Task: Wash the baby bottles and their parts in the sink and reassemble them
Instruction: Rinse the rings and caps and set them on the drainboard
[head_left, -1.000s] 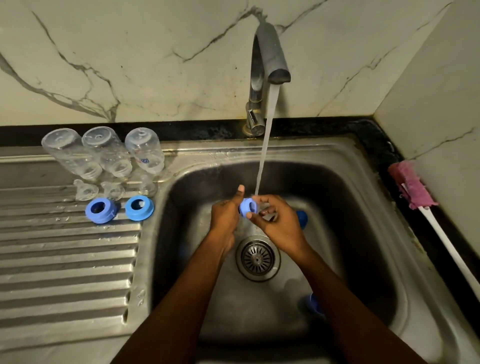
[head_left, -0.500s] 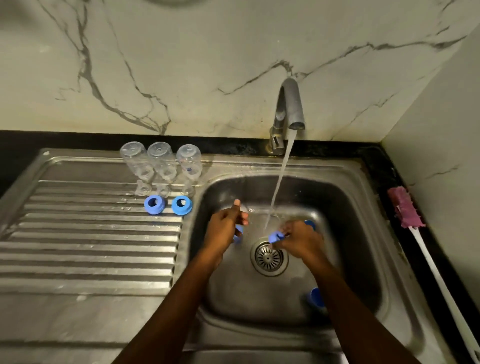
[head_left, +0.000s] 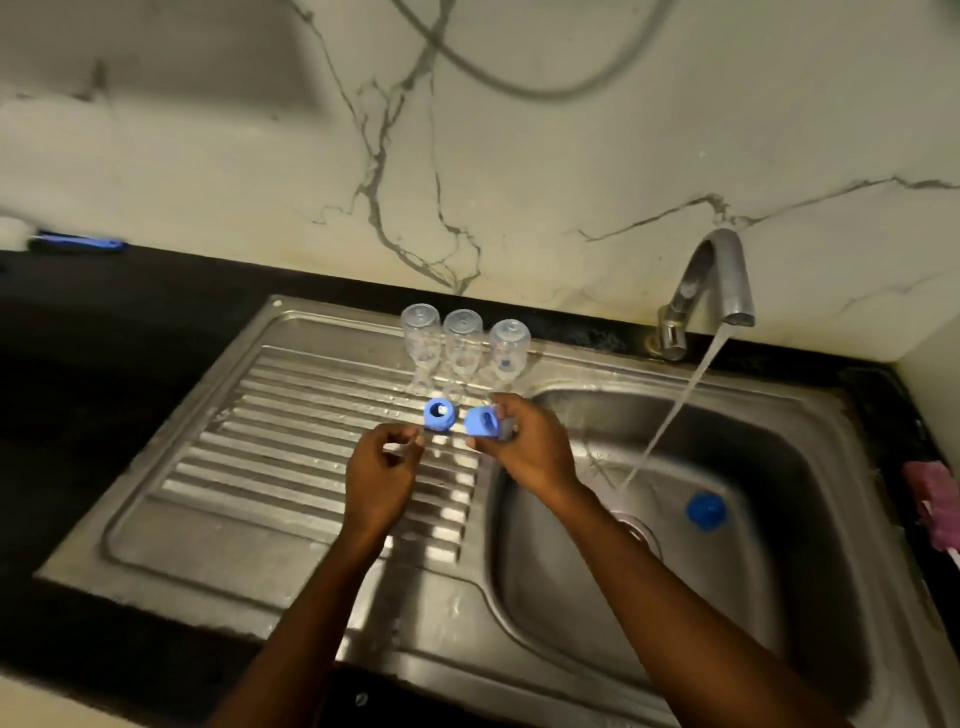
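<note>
Right hand (head_left: 530, 449) grips a blue collar (head_left: 482, 421), fingers curled round it, collar tilted with its opening facing left. This hand is just past the left rim of the basin (head_left: 779, 467), above the drainboard (head_left: 260, 441). Left hand (head_left: 382, 470) is further left of the basin, also above the drainboard, fingers curled in toward the thumb. Something pale may sit at the fingertips but it's too blurred, so cannot tell if this hand holds anything. Hands are near each other, not touching.

Second blue collar (head_left: 438, 414) rests on the drainboard left of the basin, opening up, between the two hands and just behind the left fingertips. Three clear bottles (head_left: 462, 345) stand upside down in a row on the drainboard off the basin's back-left corner, side by side, behind both collars. Blue cap (head_left: 705, 511) lies inside the basin, on its floor toward the right side.

Faucet (head_left: 714, 280) stands behind the basin. Water stream (head_left: 675, 410) runs from it down into the basin, landing near the drain (head_left: 636, 525). Pink brush (head_left: 930, 499) lies right of the basin at the frame edge. Blue-handled brush (head_left: 78, 243) lies far left of the basin on the dark table (head_left: 104, 364), against the marble wall (head_left: 519, 156).
</note>
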